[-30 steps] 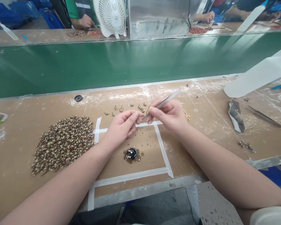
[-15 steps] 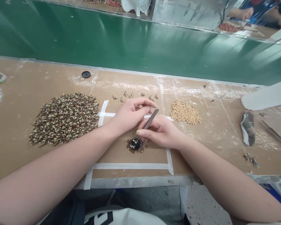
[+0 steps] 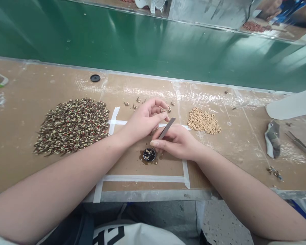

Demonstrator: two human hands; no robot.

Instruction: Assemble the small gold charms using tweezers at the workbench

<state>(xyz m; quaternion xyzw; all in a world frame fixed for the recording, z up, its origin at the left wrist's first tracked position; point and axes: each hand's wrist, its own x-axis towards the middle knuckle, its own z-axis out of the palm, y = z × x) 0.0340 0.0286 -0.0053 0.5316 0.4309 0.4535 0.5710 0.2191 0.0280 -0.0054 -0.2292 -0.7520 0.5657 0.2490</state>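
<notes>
My right hand [image 3: 180, 141] grips metal tweezers [image 3: 167, 128], their tips angled down into a small round dish of dark liquid [image 3: 149, 155]. A few pale beads sit in that liquid, and dark stains surround the dish. Beyond and to the left, my left hand [image 3: 146, 117] hovers with thumb and index finger apart, the other fingers curled. Its fingertips are beside a loose row of small brown-and-cream pieces [image 3: 126, 103], partly hidden by the hand. Left of my forearm is a large heap of similar pieces [image 3: 72, 126]. A pile of tan beads [image 3: 203, 120] lies to the right.
White tape strips [image 3: 145, 178] mark a rectangle on the brown tabletop. A black round lid [image 3: 95, 78] lies at the back. On the right are another pair of tweezers [image 3: 301, 145], a grey-and-white object [image 3: 272, 139] and a white container [image 3: 290, 103]. A green panel [image 3: 148, 51] borders the back.
My left hand has shifted slightly up, and its thumb and index finger have parted more. The right hand still keeps the tweezers in the dish. The whole view has moved a little.
</notes>
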